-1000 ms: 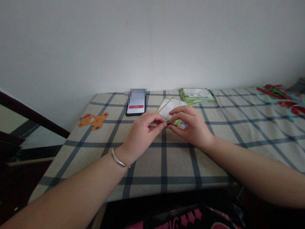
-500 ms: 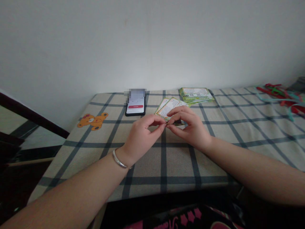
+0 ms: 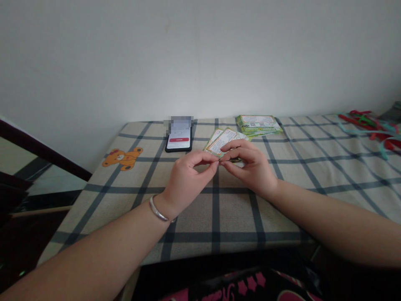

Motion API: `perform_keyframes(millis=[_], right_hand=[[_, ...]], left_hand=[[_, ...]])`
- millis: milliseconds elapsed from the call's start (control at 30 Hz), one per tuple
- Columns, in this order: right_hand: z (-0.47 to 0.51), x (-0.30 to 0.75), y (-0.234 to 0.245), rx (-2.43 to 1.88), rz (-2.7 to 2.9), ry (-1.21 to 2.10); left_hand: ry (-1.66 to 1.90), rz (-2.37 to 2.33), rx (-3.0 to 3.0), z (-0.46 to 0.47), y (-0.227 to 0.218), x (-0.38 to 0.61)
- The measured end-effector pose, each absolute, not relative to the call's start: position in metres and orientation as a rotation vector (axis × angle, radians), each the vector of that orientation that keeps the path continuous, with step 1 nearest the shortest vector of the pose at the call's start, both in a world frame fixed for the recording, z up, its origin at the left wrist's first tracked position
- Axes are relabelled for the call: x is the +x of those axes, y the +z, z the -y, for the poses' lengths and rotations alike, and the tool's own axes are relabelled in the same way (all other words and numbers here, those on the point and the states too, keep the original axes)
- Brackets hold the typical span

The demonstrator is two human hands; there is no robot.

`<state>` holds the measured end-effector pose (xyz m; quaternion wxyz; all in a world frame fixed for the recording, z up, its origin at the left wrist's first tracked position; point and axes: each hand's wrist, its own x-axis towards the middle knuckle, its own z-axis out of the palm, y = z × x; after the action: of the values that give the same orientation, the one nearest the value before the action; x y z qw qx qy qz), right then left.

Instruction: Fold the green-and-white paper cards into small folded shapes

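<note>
My left hand (image 3: 188,177), with a silver bangle on its wrist, and my right hand (image 3: 250,167) meet fingertip to fingertip above the checked tablecloth (image 3: 219,209). Both are pinched on something small and dark between them that I cannot make out. Right behind the fingers lie a few green-edged printed cards (image 3: 221,141), fanned out flat. A thicker stack of the same cards (image 3: 258,124) rests farther back near the wall.
A black phone (image 3: 179,138) with a lit screen lies at the back, left of the cards. A bear print (image 3: 123,158) marks the cloth's left side. Red and teal ribbons (image 3: 372,127) lie at the far right. The table's left edge drops to a dark floor.
Both hands stayed pinched together and barely shifted, a little up and away from me. The cards and phone have not moved.
</note>
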<state>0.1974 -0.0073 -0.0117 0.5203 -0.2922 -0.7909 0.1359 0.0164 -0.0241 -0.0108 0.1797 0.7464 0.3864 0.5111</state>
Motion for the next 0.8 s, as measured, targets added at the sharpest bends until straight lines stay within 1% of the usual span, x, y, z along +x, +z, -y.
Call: perform_keyframes(millis=[533,800], right_hand=[[0.0033,0.1979,-0.0147,-0.728,1.866,0.388],[0.0070,0.2008,-0.0114,-0.717,1.941,0.404]], left_hand=[[1.470,-1.076,2.225,0.0261,-0.0114,0.0166],[1.467,-1.114,2.251,0.0240,-0.0082,0.0142]])
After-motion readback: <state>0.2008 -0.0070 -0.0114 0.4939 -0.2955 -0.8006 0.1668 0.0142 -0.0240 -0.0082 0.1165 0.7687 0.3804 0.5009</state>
